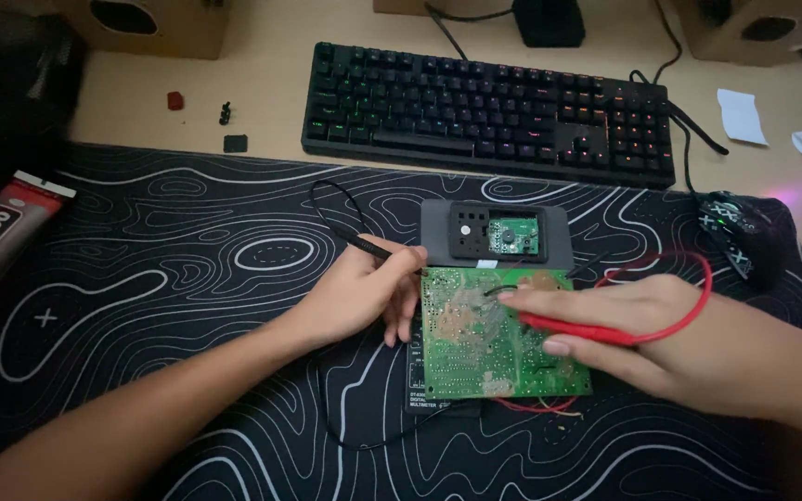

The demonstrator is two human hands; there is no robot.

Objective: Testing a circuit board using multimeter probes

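Left hand (364, 288): fingers clamped on black test probe (370, 245), tip hidden at the left edge of the green circuit board (494, 343). Right hand (642, 325): fingers pinched on red test probe (573, 327), forefinger lying on the board's top. Board rests just under both sets of fingertips, over a black multimeter (494, 232). Keyboard (489, 111) well beyond the fingers.
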